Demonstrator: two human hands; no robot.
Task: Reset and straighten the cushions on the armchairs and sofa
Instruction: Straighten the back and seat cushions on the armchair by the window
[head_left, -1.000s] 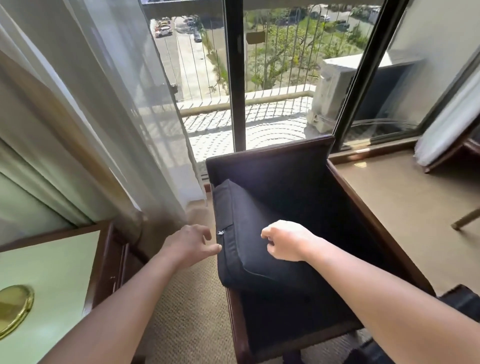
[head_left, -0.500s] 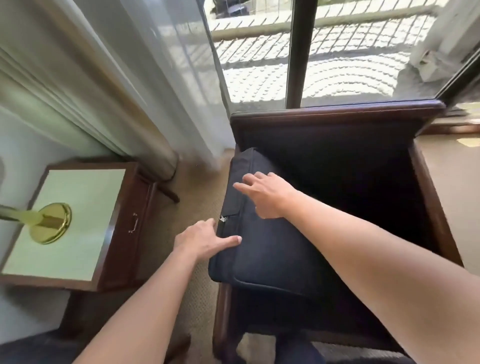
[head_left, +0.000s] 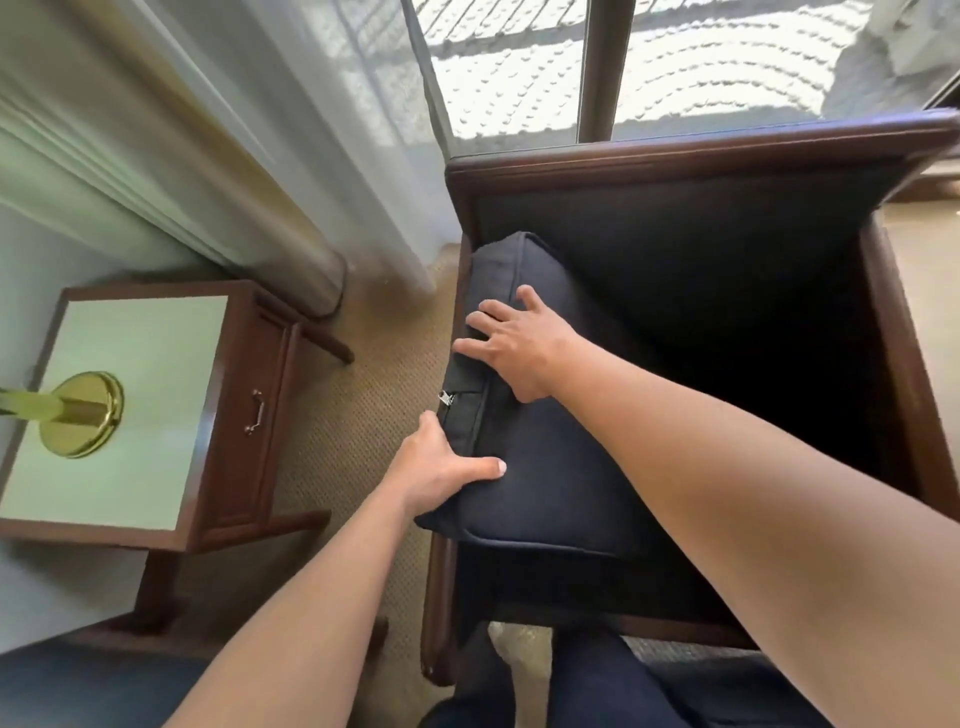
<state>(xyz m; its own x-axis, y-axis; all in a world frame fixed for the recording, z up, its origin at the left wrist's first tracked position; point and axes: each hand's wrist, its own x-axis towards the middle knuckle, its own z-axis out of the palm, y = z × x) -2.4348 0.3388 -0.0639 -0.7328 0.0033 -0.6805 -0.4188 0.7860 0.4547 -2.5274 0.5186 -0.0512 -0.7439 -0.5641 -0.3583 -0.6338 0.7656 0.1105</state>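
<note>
Cushion (head_left: 540, 467): I see a dark navy seat cushion lying askew in the armchair, tilted up over the chair's left edge, its left side overhanging the frame.
Zipper pull (head_left: 445, 399): I note a small metal tab on the cushion's left side panel, between the two hands.
Armchair (head_left: 701, 150): I see a dark wooden frame with dark upholstery; the seat to the right of the cushion lies in deep shadow.
Left hand (head_left: 436, 465): I see it gripping the cushion's near left edge, thumb laid across the top face, fingers hidden under the side.
Right hand (head_left: 511, 345): I see it resting on the cushion's upper left portion, fingers spread and reaching over the left seam; whether the fingertips curl around the edge, I cannot tell.
Side table (head_left: 244, 410): I see a wooden table with a pale top and one drawer, left of the chair, apart from it.
Lamp base (head_left: 85, 413): I see a brass disc standing on the table top.
Curtain (head_left: 291, 171): I see it hanging behind the table, reaching the carpet beside the chair.
</note>
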